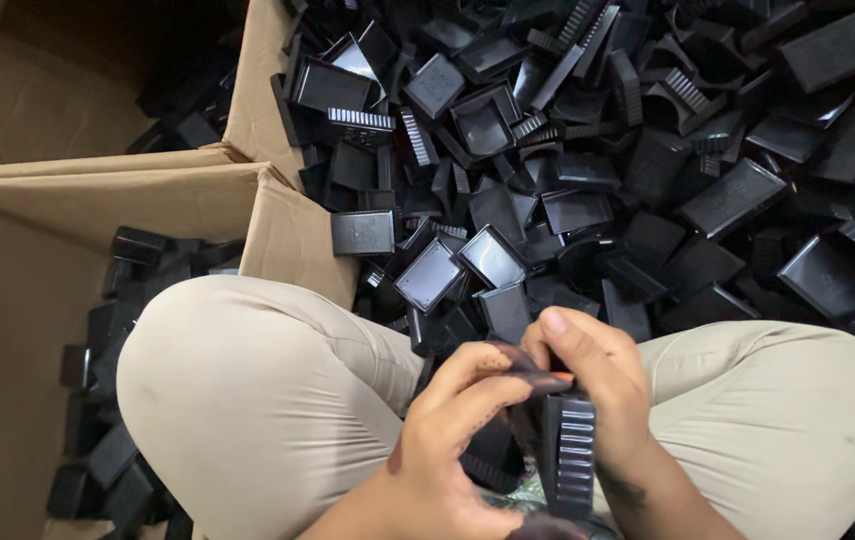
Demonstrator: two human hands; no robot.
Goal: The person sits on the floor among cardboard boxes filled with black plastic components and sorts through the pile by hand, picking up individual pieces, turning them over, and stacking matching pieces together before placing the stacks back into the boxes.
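Observation:
My left hand (452, 425) and my right hand (592, 385) meet low in the middle, between my knees. Together they grip a black plastic part with a ribbed edge (569, 455), held upright. A thin orange-brown strip shows between the fingertips of both hands, just above the part. My fingers hide the top of the part. A big heap of similar black plastic parts (587, 170) lies just beyond my hands.
My legs in beige trousers (247, 390) are crossed under my hands. At the left stands an open cardboard box (37, 215) with several black parts inside. A second cardboard box (247, 90) is behind it.

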